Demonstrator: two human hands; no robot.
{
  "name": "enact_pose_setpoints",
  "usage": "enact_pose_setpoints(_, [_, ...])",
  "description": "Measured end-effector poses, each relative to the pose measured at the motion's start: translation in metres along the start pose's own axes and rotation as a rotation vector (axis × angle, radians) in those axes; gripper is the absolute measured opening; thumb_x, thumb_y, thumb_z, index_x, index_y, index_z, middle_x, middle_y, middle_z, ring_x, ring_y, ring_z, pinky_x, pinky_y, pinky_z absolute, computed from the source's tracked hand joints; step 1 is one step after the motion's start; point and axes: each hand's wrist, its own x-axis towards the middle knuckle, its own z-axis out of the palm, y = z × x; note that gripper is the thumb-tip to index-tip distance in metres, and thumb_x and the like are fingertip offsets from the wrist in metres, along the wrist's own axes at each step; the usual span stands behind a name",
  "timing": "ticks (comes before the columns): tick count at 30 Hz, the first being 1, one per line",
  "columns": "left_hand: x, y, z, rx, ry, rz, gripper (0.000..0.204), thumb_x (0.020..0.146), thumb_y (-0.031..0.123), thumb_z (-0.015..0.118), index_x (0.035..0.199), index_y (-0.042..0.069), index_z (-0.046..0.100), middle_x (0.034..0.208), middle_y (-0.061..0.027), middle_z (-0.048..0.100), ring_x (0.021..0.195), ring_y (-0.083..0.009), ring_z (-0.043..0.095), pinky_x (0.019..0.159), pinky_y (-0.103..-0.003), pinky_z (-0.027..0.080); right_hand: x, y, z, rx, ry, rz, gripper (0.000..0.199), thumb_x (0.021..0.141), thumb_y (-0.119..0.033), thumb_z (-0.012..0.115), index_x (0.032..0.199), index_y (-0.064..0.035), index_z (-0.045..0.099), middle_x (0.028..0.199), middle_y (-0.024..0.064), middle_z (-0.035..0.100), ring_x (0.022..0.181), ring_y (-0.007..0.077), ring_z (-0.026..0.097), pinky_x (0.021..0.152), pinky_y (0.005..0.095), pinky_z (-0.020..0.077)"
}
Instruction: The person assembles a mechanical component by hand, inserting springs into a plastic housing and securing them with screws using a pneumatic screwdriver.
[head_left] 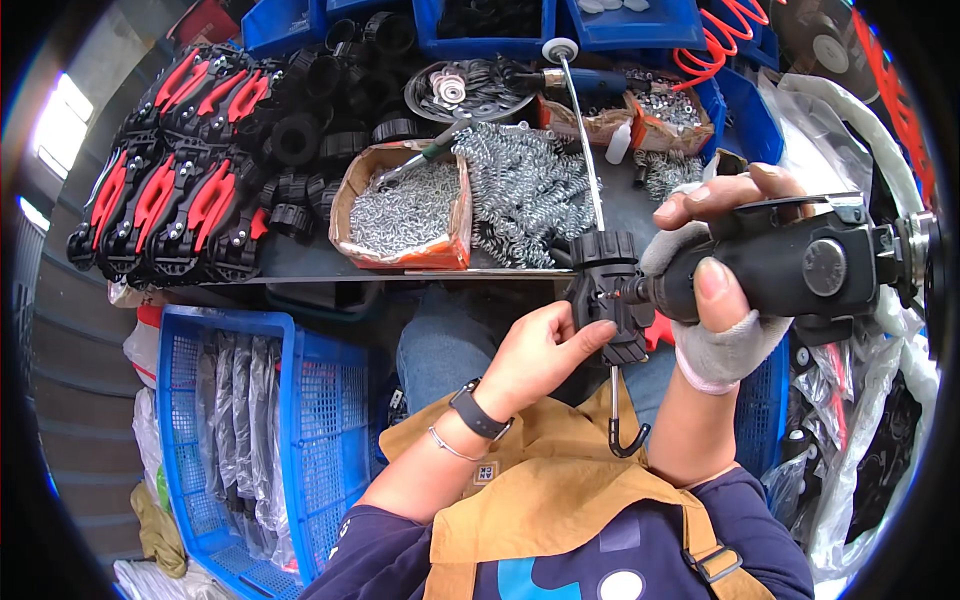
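Observation:
My left hand (550, 355) is closed around a black plastic clamp part (603, 250), thumb pressed on its lower end. Through this part runs a thin metal rod (588, 150), with a white round disc (560, 50) at its far end and a black hook (628, 440) at its near end. My right hand (722, 300), in a grey fingerless glove, grips a black power screwdriver (790, 265) lying sideways. The screwdriver's tip points left and meets the side of the clamp part. A red piece (660, 332) shows partly behind that hand.
On the bench stand a carton of small screws (408, 212), a heap of springs (525, 190) and rows of black-and-red clamps (165, 195). Blue bins (485, 25) line the back. A blue crate (325, 420) with wrapped parts stands at my left. A red coiled hose (720, 40) hangs at back right.

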Motion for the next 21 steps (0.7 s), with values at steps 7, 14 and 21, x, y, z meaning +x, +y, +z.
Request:
enact_pose_setpoints(7, [0.004,-0.006,0.007,-0.221,-0.038,-0.065,0.025,0.092,0.026,0.072,0.089,0.003,0.065,0.073,0.0114,0.053,0.065,0.0016,0.04,0.053,-0.018,0.033,-0.012,0.02,-0.003,0.107,-0.051,0.048,0.059,0.079,-0.014,0.068,0.131,-0.0011,0.043,0.09,0.0134,0.058,0.074,0.0238,0.06,0.063,0.0348,0.0535])
enact_pose_setpoints(14, [0.0,-0.011,0.004,-0.023,0.063,0.059,0.018,0.097,0.021,0.063,0.103,0.003,0.062,0.07,0.0085,0.048,0.061,-0.0009,0.04,0.05,-0.019,0.033,-0.01,0.001,0.007,0.093,0.108,0.149,0.065,0.078,-0.011,0.069,0.136,-0.0026,0.04,0.106,0.0161,0.056,0.086,0.026,0.058,0.07,0.0373,0.0541])
enact_pose_setpoints(21, [-0.037,0.013,-0.004,-1.028,0.004,-0.049,0.025,0.102,0.015,0.05,0.122,0.001,0.047,0.094,-0.0135,0.064,0.074,-0.0196,0.067,0.056,-0.025,0.053,-0.014,-0.059,-0.011,0.367,-0.113,-0.006,0.064,0.081,-0.014,0.069,0.137,-0.0007,0.039,0.113,0.0139,0.046,0.096,0.0242,0.049,0.067,0.0309,0.0451])
